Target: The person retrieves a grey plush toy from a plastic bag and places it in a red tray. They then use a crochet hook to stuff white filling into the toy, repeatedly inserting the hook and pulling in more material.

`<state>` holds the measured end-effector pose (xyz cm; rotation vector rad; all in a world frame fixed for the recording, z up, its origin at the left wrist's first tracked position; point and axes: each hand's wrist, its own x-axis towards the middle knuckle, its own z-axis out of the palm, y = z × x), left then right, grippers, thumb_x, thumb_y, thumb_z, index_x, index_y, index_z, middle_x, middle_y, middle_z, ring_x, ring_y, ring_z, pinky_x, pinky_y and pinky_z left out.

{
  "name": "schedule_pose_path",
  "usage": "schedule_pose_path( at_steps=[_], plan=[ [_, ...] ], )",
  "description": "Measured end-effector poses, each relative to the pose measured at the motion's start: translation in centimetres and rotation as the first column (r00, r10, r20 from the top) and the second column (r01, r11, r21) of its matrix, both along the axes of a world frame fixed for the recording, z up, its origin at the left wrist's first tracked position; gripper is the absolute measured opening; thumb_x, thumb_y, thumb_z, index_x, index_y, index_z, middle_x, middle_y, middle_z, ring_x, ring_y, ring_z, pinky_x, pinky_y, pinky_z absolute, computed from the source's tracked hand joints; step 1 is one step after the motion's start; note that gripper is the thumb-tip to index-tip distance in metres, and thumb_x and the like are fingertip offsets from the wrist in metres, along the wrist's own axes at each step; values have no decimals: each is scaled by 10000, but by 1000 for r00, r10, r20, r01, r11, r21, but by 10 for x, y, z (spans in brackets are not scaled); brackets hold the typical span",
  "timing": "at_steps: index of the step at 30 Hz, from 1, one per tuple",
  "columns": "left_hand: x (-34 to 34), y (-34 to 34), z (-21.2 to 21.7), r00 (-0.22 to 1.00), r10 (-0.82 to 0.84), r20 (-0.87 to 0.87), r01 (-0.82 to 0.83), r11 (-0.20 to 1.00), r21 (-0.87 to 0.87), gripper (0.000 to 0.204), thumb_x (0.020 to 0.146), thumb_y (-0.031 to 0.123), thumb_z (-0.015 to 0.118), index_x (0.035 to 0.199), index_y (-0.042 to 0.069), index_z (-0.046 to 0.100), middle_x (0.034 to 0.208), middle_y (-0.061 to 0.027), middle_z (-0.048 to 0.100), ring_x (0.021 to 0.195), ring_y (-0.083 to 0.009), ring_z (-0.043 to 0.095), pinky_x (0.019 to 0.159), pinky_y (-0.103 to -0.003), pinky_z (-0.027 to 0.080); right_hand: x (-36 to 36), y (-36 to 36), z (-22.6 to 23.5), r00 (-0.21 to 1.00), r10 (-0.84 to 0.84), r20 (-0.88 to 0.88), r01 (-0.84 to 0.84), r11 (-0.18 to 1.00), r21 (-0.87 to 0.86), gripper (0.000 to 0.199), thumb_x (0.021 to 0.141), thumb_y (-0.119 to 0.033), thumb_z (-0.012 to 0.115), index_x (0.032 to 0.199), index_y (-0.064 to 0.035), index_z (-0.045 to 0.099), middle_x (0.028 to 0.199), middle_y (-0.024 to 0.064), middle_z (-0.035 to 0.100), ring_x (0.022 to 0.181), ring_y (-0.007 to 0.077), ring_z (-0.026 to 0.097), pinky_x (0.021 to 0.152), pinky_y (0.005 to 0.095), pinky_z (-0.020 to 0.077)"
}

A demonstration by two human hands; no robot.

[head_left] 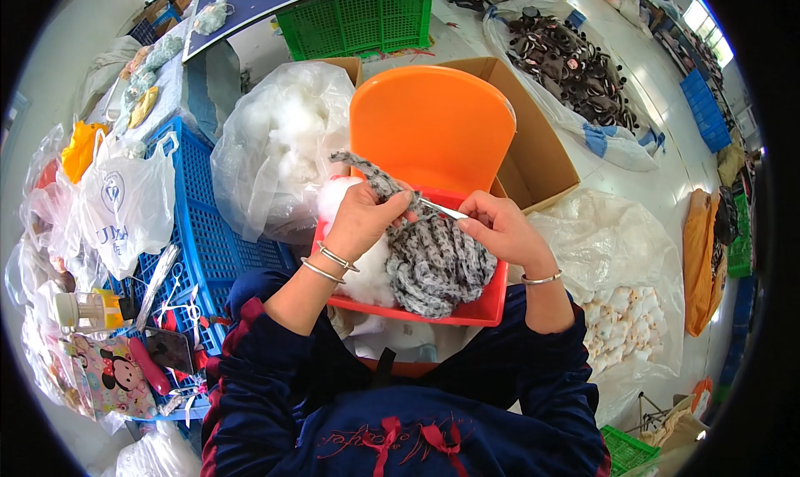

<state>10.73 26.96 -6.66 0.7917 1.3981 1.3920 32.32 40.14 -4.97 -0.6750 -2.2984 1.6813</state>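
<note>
A bulky grey-and-black ribbed knitted piece [437, 264] rests in a red tray [492, 300] over my lap, beside white fluffy stuffing [367, 273]. My left hand [364, 217] pinches a narrow end of the grey knit above the tray, and part of that end sticks up past the fingers. In my right hand [498, 229] is a slim metal tool [440, 209], held between thumb and fingers. Its tip meets the knit at my left fingertips; the tip's shape is hidden there.
Beyond the tray stand an orange chair back [433, 127], a cardboard box [537, 160] and a clear bag of stuffing [283, 131]. Blue crates [196, 227] at left carry bags, scissors and a phone. Plastic with small white pieces [625, 331] lies right; dark parts [571, 69] lie far right.
</note>
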Motion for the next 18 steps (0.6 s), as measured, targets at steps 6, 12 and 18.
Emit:
schedule_pose_path(
  at_steps=[6,12,18],
  plan=[
    [-1,-1,1,999,-40,-28,40,999,0,134,915,121,610,962,1,646,767,-66,693,673,-111,623,633,-241,497,-2,-1,5,999,-3,-35,5,998,55,101,900,-79,661,919,5,607,730,-17,581,658,45,502,581,222,416],
    [-4,-2,11,986,-123,-110,115,990,-79,149,909,121,613,966,-1,676,851,-75,716,705,-100,651,643,-227,503,0,1,0,999,1,-51,1,999,47,100,894,-73,659,930,5,607,736,-11,578,661,47,501,588,224,419],
    [-4,-3,12,987,-132,-89,127,990,-56,148,899,90,597,978,1,686,934,-61,725,743,-96,673,653,-220,506,1,3,-3,999,4,-54,-1,999,39,102,895,-75,651,935,6,605,746,-1,580,669,54,506,595,231,425]
  ],
)
